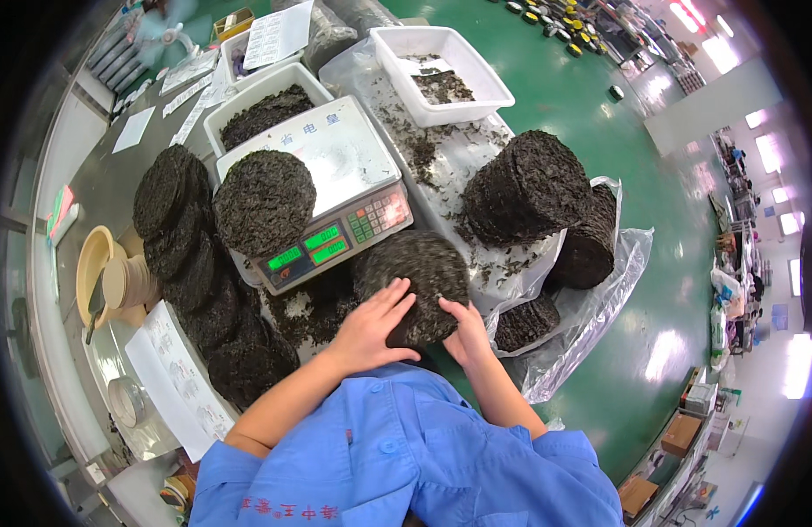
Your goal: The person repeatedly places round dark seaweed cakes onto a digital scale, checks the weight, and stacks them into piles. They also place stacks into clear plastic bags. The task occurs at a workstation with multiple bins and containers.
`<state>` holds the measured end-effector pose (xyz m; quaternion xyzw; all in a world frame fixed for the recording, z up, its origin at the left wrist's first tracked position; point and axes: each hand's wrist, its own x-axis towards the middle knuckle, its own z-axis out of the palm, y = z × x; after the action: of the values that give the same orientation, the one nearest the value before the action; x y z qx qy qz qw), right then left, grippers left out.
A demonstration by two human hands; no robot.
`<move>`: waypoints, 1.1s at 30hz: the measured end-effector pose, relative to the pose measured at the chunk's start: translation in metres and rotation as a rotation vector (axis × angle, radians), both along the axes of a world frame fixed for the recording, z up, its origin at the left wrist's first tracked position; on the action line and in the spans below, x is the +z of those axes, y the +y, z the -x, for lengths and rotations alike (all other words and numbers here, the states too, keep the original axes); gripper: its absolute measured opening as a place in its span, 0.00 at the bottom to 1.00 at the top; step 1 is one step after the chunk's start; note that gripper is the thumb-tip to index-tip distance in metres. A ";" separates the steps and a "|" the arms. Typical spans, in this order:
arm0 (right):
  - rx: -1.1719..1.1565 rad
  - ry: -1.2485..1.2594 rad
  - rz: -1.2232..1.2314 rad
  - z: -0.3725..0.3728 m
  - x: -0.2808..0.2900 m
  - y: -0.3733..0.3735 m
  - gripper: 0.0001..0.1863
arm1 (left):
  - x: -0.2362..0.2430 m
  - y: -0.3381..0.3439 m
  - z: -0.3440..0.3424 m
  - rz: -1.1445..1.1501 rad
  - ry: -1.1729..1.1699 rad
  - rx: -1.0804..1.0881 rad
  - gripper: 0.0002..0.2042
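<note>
A dark, round pressed cake of dried leaf-like material, partly motion-blurred, is in front of me. My left hand lies on its lower left with fingers stretched out and apart. My right hand grips its lower right edge, thumb on the face. Behind it a digital scale carries a similar cake on its left part. Overlapping cakes line the left of the scale. At the right, stacked cakes rest on plastic sheeting strewn with loose flakes.
White tubs with dark flakes stand behind the scale. Printed sheets, a beige basin with round discs and a metal tin sit at left. A green floor runs along the right, with boxes near the lower edge.
</note>
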<state>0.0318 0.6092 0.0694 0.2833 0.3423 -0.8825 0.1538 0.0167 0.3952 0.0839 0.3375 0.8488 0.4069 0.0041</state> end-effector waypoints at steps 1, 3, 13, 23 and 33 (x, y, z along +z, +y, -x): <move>0.064 0.027 0.093 0.002 0.010 -0.002 0.32 | 0.000 0.009 0.000 -0.045 -0.056 0.019 0.41; 0.126 0.272 -0.129 -0.002 0.021 -0.012 0.39 | 0.007 0.010 0.006 -0.130 -0.147 0.058 0.40; 0.332 0.596 -0.398 0.028 0.056 -0.040 0.48 | 0.069 -0.018 0.014 -0.370 -0.293 0.152 0.33; 0.014 1.049 -1.132 0.126 0.053 -0.072 0.25 | 0.056 -0.158 0.033 -1.370 -0.141 1.070 0.22; 0.333 1.091 -1.873 0.135 0.037 -0.046 0.34 | 0.031 -0.217 0.030 -1.513 -0.180 1.255 0.22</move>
<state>-0.1030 0.5632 0.1067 -0.1906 0.9333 -0.2476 -0.1772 -0.0130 0.1782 0.1151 -0.2926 0.3862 0.7950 -0.3649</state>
